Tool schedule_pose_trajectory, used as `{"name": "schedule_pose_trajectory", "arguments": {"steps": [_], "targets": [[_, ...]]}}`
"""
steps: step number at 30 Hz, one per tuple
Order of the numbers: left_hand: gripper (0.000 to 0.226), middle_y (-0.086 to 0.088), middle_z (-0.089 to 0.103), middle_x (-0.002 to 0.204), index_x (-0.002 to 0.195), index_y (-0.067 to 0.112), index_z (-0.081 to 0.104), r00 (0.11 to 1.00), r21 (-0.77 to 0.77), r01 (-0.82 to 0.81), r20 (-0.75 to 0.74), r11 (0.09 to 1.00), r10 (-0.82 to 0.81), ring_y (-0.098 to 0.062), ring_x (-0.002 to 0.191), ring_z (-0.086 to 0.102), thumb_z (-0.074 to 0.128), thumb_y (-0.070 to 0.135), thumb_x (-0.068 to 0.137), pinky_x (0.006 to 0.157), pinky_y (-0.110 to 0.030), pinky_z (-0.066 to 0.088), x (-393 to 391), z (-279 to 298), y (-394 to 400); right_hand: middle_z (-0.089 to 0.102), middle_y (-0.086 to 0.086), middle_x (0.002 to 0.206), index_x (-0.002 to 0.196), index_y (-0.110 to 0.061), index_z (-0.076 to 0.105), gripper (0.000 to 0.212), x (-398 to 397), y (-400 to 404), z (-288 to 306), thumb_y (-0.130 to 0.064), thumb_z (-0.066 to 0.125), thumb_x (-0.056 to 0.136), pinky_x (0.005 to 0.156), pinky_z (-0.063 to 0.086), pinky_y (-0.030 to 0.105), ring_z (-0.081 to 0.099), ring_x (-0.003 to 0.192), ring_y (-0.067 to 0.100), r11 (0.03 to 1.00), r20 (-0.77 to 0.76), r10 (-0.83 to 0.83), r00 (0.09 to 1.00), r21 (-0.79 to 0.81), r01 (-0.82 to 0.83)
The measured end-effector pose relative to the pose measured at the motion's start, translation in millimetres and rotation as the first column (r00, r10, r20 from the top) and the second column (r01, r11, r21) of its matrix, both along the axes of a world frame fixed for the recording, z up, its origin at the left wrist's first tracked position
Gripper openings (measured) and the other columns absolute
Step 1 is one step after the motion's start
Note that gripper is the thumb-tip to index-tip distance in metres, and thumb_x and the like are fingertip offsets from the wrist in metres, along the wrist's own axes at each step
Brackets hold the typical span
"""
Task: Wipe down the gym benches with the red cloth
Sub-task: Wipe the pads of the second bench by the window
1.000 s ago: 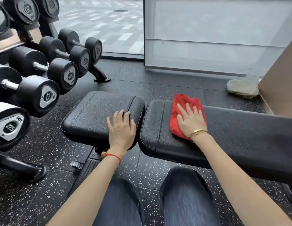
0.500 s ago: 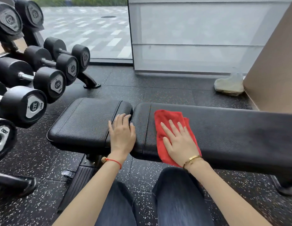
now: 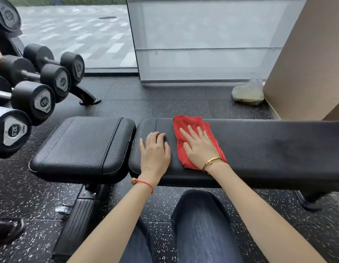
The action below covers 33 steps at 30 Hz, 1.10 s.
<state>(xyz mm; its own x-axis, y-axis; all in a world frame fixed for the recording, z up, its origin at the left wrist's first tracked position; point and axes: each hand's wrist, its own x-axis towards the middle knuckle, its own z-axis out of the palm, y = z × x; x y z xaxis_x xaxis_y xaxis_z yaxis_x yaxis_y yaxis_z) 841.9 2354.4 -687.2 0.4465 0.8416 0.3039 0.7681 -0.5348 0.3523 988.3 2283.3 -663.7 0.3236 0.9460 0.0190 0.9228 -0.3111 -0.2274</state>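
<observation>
A: Red cloth (image 3: 191, 130) is lying flat on the long pad (image 3: 269, 147) of the bench, near that pad's left end. Which step is in hand?

B: Wiping of the long pad. The right hand (image 3: 200, 147) is pressing down on the cloth, palm flat, fingers spread apart; nothing is pinched or clamped. The cloth is being held by downward pressure alone.

A: And the left hand (image 3: 154, 152)?

B: It is resting on the same pad, just left of the cloth, fingers lightly curled and holding nothing. It is serving as a brace.

A: How far along is the job?

B: By my judgement, early to middle. Most of the long pad is stretching away to the right of the cloth. Whether the seat pad (image 3: 83, 147) is already clean, I cannot tell.

A: What is the next move calling for?

B: Likely a sweep to the right along the pad, keeping steady palm pressure so the cloth is not bunching or slipping off the front edge. The dumbbells (image 3: 34, 100) on the left are standing well apart from the work and are posing no obstruction.
</observation>
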Motion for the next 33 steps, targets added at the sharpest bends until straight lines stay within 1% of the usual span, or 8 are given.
{"name": "schedule_pose_trajectory", "arguments": {"steps": [4, 7, 11, 16, 20, 23, 28, 33], "targets": [[0.038, -0.002, 0.050, 0.140, 0.132, 0.018, 0.055, 1.000, 0.017, -0.010, 0.006, 1.000, 0.010, -0.021, 0.138, 0.040, 0.044, 0.029, 0.097, 0.119, -0.052, 0.020, 2.3, -4.2, -1.9, 0.011, -0.002, 0.163, 0.153, -0.037, 0.015, 0.055, 22.2, -47.6, -6.5, -0.034, 0.033, 0.101, 0.122, 0.000, 0.038, 0.007, 0.150, 0.027, 0.999, 0.036, -0.017, 0.999, 0.036, 0.016], [0.040, -0.003, 0.050, 0.142, 0.133, 0.016, 0.054, 1.000, 0.029, -0.007, -0.005, 1.000, 0.007, -0.022, 0.139, 0.039, 0.042, 0.031, 0.099, 0.120, -0.053, 0.020, 1.3, -4.3, -3.6, 0.008, 0.000, 0.163, 0.153, -0.038, 0.013, 0.055, 59.4, -59.3, -5.6, -0.035, 0.031, 0.101, 0.122, 0.000, 0.040, 0.006, 0.150, 0.029, 0.986, 0.032, -0.168, 0.985, -0.008, 0.168], [0.041, -0.004, 0.051, 0.141, 0.133, 0.016, 0.054, 1.000, 0.033, -0.019, -0.004, 0.999, 0.019, -0.022, 0.139, 0.039, 0.040, 0.035, 0.099, 0.120, -0.053, 0.020, 2.0, -2.9, -5.6, 0.003, 0.002, 0.164, 0.154, -0.037, 0.010, 0.055, 86.9, -22.3, 2.5, -0.037, 0.026, 0.101, 0.122, -0.004, 0.042, 0.003, 0.149, 0.034, 0.937, 0.013, -0.341, 0.940, -0.078, 0.341], [0.039, -0.004, 0.051, 0.140, 0.131, 0.016, 0.055, 1.000, 0.026, -0.016, -0.003, 1.000, 0.016, -0.023, 0.138, 0.040, 0.044, 0.032, 0.098, 0.119, -0.053, 0.020, 2.7, -0.7, -6.9, 0.004, 0.002, 0.164, 0.154, -0.036, 0.011, 0.055, 47.8, 4.6, 1.9, -0.035, 0.027, 0.101, 0.122, -0.003, 0.043, 0.002, 0.150, 0.033, 0.988, 0.008, -0.144, 0.990, -0.056, 0.144], [0.041, -0.005, 0.050, 0.142, 0.133, 0.015, 0.054, 0.999, 0.024, -0.029, -0.036, 0.999, 0.029, -0.024, 0.139, 0.038, 0.046, 0.034, 0.098, 0.119, -0.052, 0.019, 3.9, 1.0, -8.3, 0.007, -0.003, 0.163, 0.153, -0.039, 0.012, 0.055, 20.5, -31.0, -2.0, -0.036, 0.030, 0.101, 0.122, -0.003, 0.040, 0.002, 0.150, 0.029, 1.000, 0.004, 0.001, 1.000, -0.014, -0.001], [0.042, -0.008, 0.050, 0.142, 0.131, 0.012, 0.055, 0.999, 0.012, -0.035, -0.026, 0.999, 0.035, -0.027, 0.142, 0.035, 0.045, 0.038, 0.098, 0.119, -0.054, 0.018, 11.9, 2.2, -14.5, 0.008, -0.005, 0.163, 0.153, -0.041, 0.013, 0.055, 30.0, -68.0, -5.2, -0.037, 0.032, 0.101, 0.122, -0.001, 0.039, 0.003, 0.150, 0.027, 1.000, 0.008, -0.001, 1.000, -0.009, 0.001], [0.045, -0.008, 0.047, 0.146, 0.135, 0.015, 0.053, 0.995, 0.028, 0.082, -0.054, 0.996, -0.080, -0.026, 0.144, 0.032, 0.044, 0.040, 0.097, 0.120, -0.053, 0.017, 43.2, 3.8, -31.3, 0.007, -0.003, 0.163, 0.153, -0.042, 0.011, 0.055, 87.3, -104.9, -6.7, -0.037, 0.030, 0.102, 0.122, 0.001, 0.042, 0.006, 0.150, 0.028, 0.968, 0.029, -0.250, 0.968, -0.017, 0.251], [0.044, -0.006, 0.045, 0.144, 0.135, 0.018, 0.050, 0.992, -0.002, 0.111, -0.065, 0.994, -0.110, -0.024, 0.141, 0.033, 0.043, 0.038, 0.097, 0.120, -0.051, 0.017, 60.8, -1.0, -39.6, 0.003, 0.001, 0.164, 0.154, -0.039, 0.011, 0.055, 141.3, -79.9, 1.2, -0.039, 0.026, 0.101, 0.121, -0.003, 0.044, 0.004, 0.149, 0.034, 0.869, 0.009, -0.488, 0.873, -0.089, 0.486]]}}
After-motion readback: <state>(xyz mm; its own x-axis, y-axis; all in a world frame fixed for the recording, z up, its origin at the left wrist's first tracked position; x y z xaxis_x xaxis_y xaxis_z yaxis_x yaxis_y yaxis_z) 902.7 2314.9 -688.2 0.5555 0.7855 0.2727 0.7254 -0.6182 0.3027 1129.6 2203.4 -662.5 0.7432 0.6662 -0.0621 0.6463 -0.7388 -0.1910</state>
